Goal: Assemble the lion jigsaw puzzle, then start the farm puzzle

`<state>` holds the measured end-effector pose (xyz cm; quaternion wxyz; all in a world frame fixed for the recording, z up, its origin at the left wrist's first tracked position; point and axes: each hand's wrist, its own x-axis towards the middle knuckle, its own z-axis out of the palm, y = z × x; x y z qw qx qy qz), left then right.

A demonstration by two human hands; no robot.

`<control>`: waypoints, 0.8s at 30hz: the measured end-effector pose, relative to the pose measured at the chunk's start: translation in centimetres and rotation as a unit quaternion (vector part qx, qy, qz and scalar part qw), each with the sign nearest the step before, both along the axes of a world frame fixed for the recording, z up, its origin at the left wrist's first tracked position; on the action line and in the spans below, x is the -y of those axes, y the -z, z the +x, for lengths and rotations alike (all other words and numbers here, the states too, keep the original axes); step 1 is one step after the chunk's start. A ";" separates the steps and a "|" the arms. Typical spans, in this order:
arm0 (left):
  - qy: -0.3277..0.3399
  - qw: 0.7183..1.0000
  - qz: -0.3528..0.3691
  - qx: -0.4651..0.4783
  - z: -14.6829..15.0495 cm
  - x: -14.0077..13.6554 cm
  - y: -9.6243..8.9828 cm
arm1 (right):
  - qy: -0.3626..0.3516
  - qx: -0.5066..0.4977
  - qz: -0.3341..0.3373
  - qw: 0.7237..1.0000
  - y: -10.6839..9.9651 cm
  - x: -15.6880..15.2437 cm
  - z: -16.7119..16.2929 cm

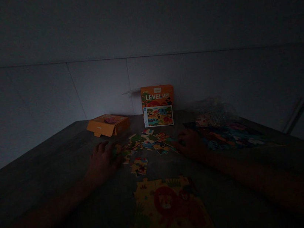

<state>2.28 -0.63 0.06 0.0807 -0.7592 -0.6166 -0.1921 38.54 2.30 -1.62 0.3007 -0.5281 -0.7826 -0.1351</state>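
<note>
The scene is very dark. My left hand (102,161) rests at the left edge of a loose pile of jigsaw puzzle pieces (147,141), fingers apart and touching or just beside the nearest ones. On the pile's right side is my right hand (191,143), its thumb and fingers apart next to the pieces; no piece shows in its grip. A small group of pieces (140,166) lies in front of the pile. Closest to me is a joined puzzle section (170,208) with a red lion on yellow, its lower part dim.
An orange "LEVEL UP!" box (157,95) stands at the back with a picture card (158,116) leaning on it. An orange box (111,124) lies at back left. Colourful puzzle sheets (230,137) and clear plastic wrapping (214,111) lie at right on the grey table (59,152).
</note>
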 end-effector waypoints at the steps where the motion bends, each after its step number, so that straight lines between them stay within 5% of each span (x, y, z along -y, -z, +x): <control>1: -0.017 0.999 -0.041 -0.004 -0.3 -0.4 0.1 | -0.006 -0.002 0.005 1.000 0.0 0.0 0.0; 4: 0.005 0.996 -0.093 0.004 -0.6 -1.0 0.2 | -0.017 0.001 0.013 1.000 0.0 0.0 0.1; 11: 0.028 0.997 -0.068 0.023 -0.4 -0.7 -0.4 | -0.038 -0.008 0.034 0.999 0.3 -0.2 0.2; 15: 0.043 0.997 0.009 0.059 -0.1 -0.1 -0.6 | -0.062 0.020 0.062 0.996 -0.3 0.3 0.0; 20: 0.239 0.953 0.173 0.062 1.6 3.2 -1.6 | -0.173 0.105 0.119 0.972 -1.6 2.9 -1.3; 24: 0.366 0.911 0.192 0.007 2.1 5.3 -2.0 | -0.315 0.182 0.121 0.924 -2.6 6.2 -3.0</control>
